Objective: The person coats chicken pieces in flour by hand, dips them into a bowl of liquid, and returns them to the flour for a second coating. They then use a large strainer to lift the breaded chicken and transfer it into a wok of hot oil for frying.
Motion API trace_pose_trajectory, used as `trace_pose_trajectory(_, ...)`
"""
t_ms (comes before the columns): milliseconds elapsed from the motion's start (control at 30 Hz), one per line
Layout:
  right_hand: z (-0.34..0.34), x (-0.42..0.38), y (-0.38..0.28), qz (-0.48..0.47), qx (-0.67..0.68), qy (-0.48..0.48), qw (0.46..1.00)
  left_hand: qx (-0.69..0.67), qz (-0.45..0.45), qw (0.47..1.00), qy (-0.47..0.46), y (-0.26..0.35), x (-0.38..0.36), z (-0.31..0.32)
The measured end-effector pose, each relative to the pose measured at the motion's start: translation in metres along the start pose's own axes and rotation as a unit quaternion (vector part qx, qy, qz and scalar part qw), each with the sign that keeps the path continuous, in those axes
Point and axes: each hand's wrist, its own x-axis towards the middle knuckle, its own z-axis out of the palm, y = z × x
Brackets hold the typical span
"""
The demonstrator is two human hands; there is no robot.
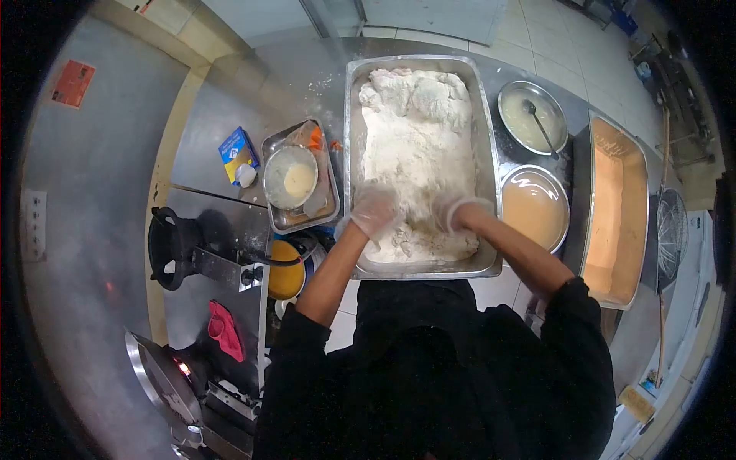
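White flour fills the silver steel tray; upper left, a blue box; lower left, a red cloth.

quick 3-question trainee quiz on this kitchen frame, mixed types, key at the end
1. True or false: both gloved hands are in the large steel tray of flour.
2. Which round bowl holds a ladle? A) far bowl B) near bowl
3. Fill in: the blue box lies to the ___ of the small tray.

Key:
1. True: left hand and right hand are both in the flour.
2. A; the ladle stands in it.
3. left
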Motion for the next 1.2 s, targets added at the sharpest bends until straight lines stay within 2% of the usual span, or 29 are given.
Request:
trace_pose_trajectory(33, -0.008, -0.02, -0.025, -0.069, -0.019, 0.117, 0.99, 0.039, -0.012, 0.999, -0.026, 0.005, -0.002, -0.004)
trace_pose_trajectory(100, -0.01, -0.023, -0.038, -0.052, -0.016, 0.16, 0.986, 0.073, 0.088, 0.992, 0.061, -0.022, 0.005, 0.062)
trace_pose_trajectory(133, -0.002, -0.015, -0.038, 0.034, 0.007, 0.085, 0.996, 0.091, 0.141, 0.98, 0.104, -0.032, 0.01, 0.086)
trace_pose_trajectory(200, -0.004, -0.013, -0.035, 0.113, 0.022, -0.039, 0.993, -0.015, 0.159, 0.984, 0.08, -0.032, 0.027, 0.083)
trace_pose_trajectory(233, -0.009, -0.012, -0.029, 0.105, 0.016, -0.087, 0.991, -0.068, 0.167, 0.982, 0.064, -0.032, 0.03, 0.083)
trace_pose_trajectory(267, -0.021, -0.011, -0.024, 0.095, 0.004, -0.13, 0.987, -0.051, 0.152, 0.986, 0.035, -0.027, 0.027, 0.076)
trace_pose_trajectory(333, -0.048, -0.028, -0.032, 0.06, 0.04, -0.136, 0.988, -0.021, 0.116, 0.993, -0.02, -0.004, 0.005, 0.057)
trace_pose_trajectory(367, -0.051, -0.037, -0.039, 0.045, 0.063, -0.139, 0.987, 0.0, 0.121, 0.993, -0.002, 0.004, -0.007, 0.057)
trace_pose_trajectory(467, 0.005, -0.053, -0.04, 0.055, -0.033, -0.023, 0.998, 0.038, 0.125, 0.99, 0.048, 0.019, -0.028, 0.075)
trace_pose_trajectory(500, 0.036, -0.022, -0.029, 0.161, 0.0, -0.087, 0.983, 0.04, 0.124, 0.989, 0.064, 0.02, -0.023, 0.096)
trace_pose_trajectory(567, 0.034, -0.019, -0.015, 0.152, 0.039, -0.007, 0.988, -0.003, 0.109, 0.994, 0.028, 0.017, -0.017, 0.104)
trace_pose_trajectory(600, 0.027, -0.019, -0.015, 0.148, 0.062, 0.032, 0.986, -0.049, 0.095, 0.994, -0.025, 0.013, -0.011, 0.093)
trace_pose_trajectory(633, 0.015, -0.021, -0.011, 0.151, 0.087, 0.002, 0.985, -0.094, 0.079, 0.99, -0.074, 0.01, -0.006, 0.082)
trace_pose_trajectory(733, -0.011, -0.034, -0.026, 0.163, -0.012, -0.061, 0.985, -0.016, 0.034, 0.995, -0.094, 0.028, -0.038, 0.0)
trace_pose_trajectory(800, -0.003, -0.034, -0.036, 0.145, -0.042, -0.068, 0.986, 0.144, 0.007, 0.99, 0.006, 0.034, -0.044, 0.028)
trace_pose_trajectory(833, -0.002, -0.029, -0.035, 0.147, -0.012, -0.067, 0.987, 0.224, -0.005, 0.973, 0.058, 0.032, -0.042, 0.046)
trace_pose_trajectory(867, -0.002, -0.025, -0.034, 0.15, 0.017, -0.067, 0.986, 0.204, 0.038, 0.976, 0.065, 0.02, -0.029, 0.068)
trace_pose_trajectory(933, -0.006, -0.009, -0.023, 0.178, 0.161, -0.083, 0.967, 0.16, 0.123, 0.977, 0.069, -0.008, -0.01, 0.104)
trace_pose_trajectory(967, 0.004, -0.002, -0.013, 0.12, 0.136, -0.08, 0.98, 0.03, 0.078, 0.996, 0.033, -0.005, -0.014, 0.072)
trace_pose_trajectory(1067, -0.022, -0.003, 0.001, 0.059, 0.15, -0.086, 0.983, 0.006, 0.136, 0.978, 0.157, -0.013, -0.018, 0.046)
trace_pose_trajectory(1167, 0.004, 0.03, 0.016, 0.078, 0.127, -0.004, 0.989, -0.033, 0.061, 0.989, 0.128, -0.025, 0.015, 0.069)
trace_pose_trajectory(1200, 0.015, 0.041, 0.017, 0.092, 0.112, 0.027, 0.989, -0.024, 0.065, 0.99, 0.121, -0.032, 0.028, 0.088)
